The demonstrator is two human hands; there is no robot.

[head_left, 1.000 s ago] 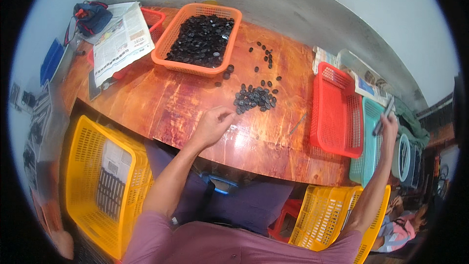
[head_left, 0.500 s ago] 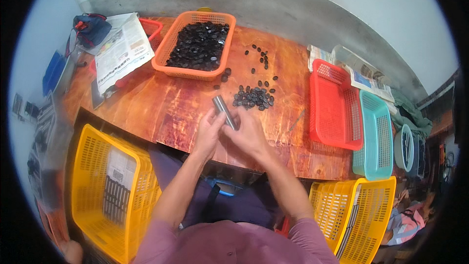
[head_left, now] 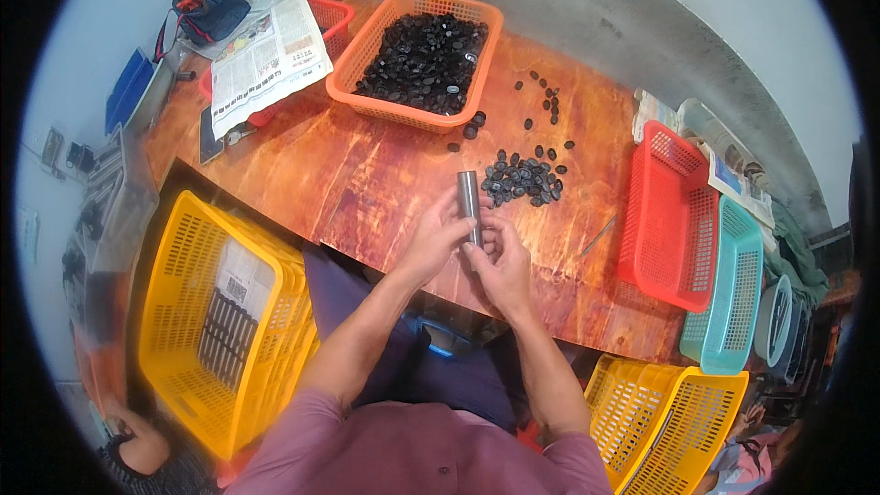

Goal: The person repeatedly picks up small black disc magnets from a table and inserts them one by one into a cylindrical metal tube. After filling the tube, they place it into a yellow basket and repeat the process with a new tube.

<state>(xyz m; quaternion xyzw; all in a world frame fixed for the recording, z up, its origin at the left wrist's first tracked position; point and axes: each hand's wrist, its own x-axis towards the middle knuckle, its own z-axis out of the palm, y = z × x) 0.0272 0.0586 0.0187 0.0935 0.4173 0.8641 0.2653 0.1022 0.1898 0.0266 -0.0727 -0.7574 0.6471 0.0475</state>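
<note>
A dark grey metal tube stands nearly upright in the picture between my hands, above the near part of the wooden table. My left hand is closed around its left side, thumb across its front. My right hand grips the lower end, with the thumb near the bottom and fingers curled behind. The tube's lower tip is partly hidden by the fingers. Just beyond my right hand lies a pile of small black oval caps. More of these fill the orange basket at the back.
To the right are a red basket and a teal basket. Yellow crates stand at the left, with dark tubes inside, and another yellow crate at the right. Newspaper covers a red basket. A thin rod lies on the table.
The view has shifted, so the table things sit further right. The tube has turned from leaning left to nearly upright, and my right fingers have curled in around its lower end.
</note>
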